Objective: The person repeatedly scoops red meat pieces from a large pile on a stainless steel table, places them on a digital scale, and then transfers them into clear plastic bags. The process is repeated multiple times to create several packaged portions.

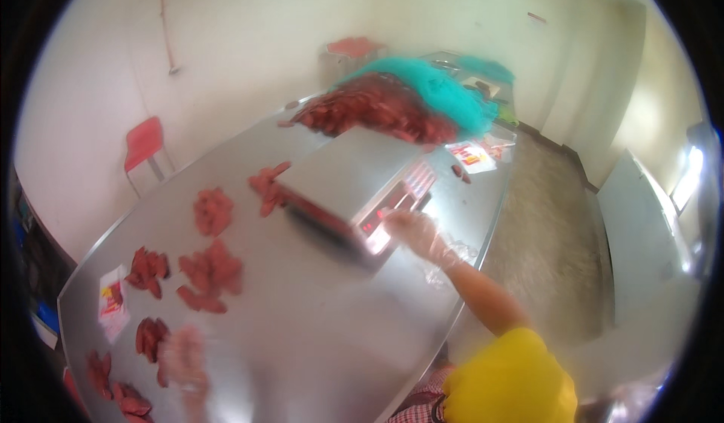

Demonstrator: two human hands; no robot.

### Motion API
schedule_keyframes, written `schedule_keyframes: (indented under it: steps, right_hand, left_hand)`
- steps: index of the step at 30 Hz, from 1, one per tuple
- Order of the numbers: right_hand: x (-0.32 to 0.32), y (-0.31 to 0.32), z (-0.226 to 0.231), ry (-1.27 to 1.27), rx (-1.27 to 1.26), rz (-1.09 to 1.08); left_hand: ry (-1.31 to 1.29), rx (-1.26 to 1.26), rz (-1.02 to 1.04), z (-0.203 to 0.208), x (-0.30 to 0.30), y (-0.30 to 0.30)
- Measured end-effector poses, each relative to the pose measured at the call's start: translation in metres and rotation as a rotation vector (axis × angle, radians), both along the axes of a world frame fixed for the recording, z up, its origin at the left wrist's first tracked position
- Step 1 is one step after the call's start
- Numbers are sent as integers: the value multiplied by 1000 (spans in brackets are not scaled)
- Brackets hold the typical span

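My right hand (415, 234), in a clear plastic glove, reaches to the front panel of a digital weighing scale (345, 168). Its fingertips are at the lit red display and nothing shows in its grasp. The scale's flat metal plate is bare. At the lower left, my left hand (185, 359) is smeared by motion, so its fingers cannot be read. Beside it lies a small pile of reddish-brown, sausage-like pieces (151, 338). More such piles lie farther up, including a larger one (211, 274) and another (213, 210).
A big heap of the same pieces (369, 107) sits behind the scale, partly under green netting (445, 91). Printed plastic packs lie at the left (113, 302) and right (471, 156) of the metal table (302, 332). Red chairs (143, 142) stand by the wall.
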State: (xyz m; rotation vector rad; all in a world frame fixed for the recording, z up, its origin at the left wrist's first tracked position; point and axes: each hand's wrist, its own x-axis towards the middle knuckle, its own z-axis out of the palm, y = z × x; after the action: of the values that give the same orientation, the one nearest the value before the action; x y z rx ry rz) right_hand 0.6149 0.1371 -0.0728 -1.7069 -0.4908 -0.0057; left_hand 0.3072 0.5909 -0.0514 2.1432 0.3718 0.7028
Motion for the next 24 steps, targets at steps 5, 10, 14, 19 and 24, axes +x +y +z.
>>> schedule_keyframes:
  steps: [5, 10, 14, 19, 24]
  right_hand:
    - [194, -200, -72, -405, -449, -440]
    - [344, -244, -99, -401, -657, -364]
    - [403, -212, -76, -761, -771, -299]
    - [431, -182, -64, -386, -993, -40]
    - [413, -160, -33, -391, -816, 73]
  left_hand:
    - [161, 259, -215, -70, 116, -233]
    - [235, 522, 58, -73, 184, -365]
    - [343, 492, 234, -66, 198, -401]
    - [230, 649, 368, -88, 201, -397]
    - [401, 570, 259, -99, 194, -389]
